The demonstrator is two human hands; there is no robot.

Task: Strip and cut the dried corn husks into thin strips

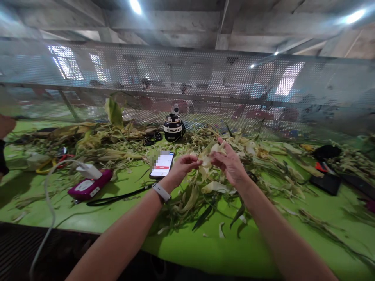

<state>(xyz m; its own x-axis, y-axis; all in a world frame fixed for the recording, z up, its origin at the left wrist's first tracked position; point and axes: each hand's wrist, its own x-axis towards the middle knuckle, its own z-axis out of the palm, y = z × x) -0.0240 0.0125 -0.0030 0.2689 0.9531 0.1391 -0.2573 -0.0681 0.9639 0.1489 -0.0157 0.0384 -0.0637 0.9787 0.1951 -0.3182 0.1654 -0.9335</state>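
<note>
Between my two hands, above the green table, is a pale corn husk (206, 163). My left hand (185, 166), with a grey band on its wrist, pinches the husk's left side between thumb and fingertips. My right hand (230, 164) has its thumb and fingers closed on the husk's right side, with the index finger raised. A whitish curled part of it shows near the right fingertips. Below the hands lies a loose heap of husks and leaf strips (190, 199). A phone (162, 164) with a lit screen lies just left of my left hand.
A magenta power strip (90, 187) with a white plug and cable sits at left, near a black strap (123, 196). A black jug (173, 128) stands behind. Dry husks (88, 136) line the back by a perforated metal screen (187, 74). Another person's arm (6, 127) shows at far left.
</note>
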